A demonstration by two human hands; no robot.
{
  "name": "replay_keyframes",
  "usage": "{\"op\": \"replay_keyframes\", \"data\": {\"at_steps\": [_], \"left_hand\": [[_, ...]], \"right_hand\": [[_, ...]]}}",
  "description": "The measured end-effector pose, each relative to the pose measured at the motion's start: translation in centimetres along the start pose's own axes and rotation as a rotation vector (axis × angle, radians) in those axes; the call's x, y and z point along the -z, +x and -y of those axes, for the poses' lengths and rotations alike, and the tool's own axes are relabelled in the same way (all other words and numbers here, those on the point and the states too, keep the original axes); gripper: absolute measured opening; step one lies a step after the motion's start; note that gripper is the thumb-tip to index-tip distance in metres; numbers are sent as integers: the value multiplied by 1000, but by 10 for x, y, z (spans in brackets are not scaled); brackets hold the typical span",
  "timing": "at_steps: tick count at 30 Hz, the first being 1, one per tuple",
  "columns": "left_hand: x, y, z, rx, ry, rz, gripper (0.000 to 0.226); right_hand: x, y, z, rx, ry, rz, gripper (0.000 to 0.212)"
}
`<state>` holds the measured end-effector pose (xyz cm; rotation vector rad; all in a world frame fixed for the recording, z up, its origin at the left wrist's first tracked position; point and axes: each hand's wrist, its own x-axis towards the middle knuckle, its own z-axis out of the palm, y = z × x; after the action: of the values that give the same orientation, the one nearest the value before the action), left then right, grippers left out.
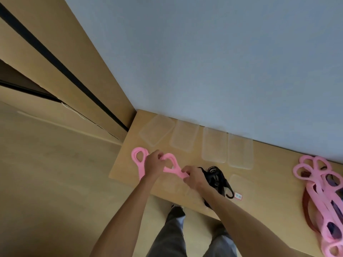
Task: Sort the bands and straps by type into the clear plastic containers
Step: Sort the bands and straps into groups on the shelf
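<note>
Both of our forearms reach down over the light wooden tabletop (278, 154). Our left hand (154, 164) grips the looped middle of a pink figure-eight stretch band (171, 160), fingers curled round it. Our right hand (193, 178) pinches the same band's other end, beside a tangle of black elastic cords (216, 178). A second pink looped band (140, 160) lies flat at the table's left edge, just beside our left hand. Four clear plastic containers (214, 145) sit in a row by the wall, with nothing visible in them. Near our hands we make out another clear container (241, 184). More pink bands (315, 182) are heaped far right. We judge the pink band light, soft and floppy, so holding both ends should keep it from tangling.
</note>
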<state>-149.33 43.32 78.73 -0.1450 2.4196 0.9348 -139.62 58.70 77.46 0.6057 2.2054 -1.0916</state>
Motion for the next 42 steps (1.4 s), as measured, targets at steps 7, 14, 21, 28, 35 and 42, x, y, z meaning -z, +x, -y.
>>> {"op": "replay_keyframes", "data": {"at_steps": [7, 14, 21, 28, 35, 42], "left_hand": [[-9, 24, 23, -35, 146, 103, 18], [-20, 17, -14, -151, 255, -25, 25], [-76, -25, -118, -560, 227, 40, 26], [-186, -91, -225, -660, 212, 203, 28], [-317, -154, -281, -562, 380, 432, 16], [-420, -202, -288, -609, 574, 616, 23]], "right_hand": [[-33, 20, -2, 7, -191, 14, 49], [-3, 6, 1, 123, -181, -233, 40], [88, -46, -49, 62, -41, -576, 44], [180, -125, -170, -133, 109, -747, 45], [225, -194, -317, -392, 248, -794, 33], [221, -231, -426, -645, 217, -551, 21]]}}
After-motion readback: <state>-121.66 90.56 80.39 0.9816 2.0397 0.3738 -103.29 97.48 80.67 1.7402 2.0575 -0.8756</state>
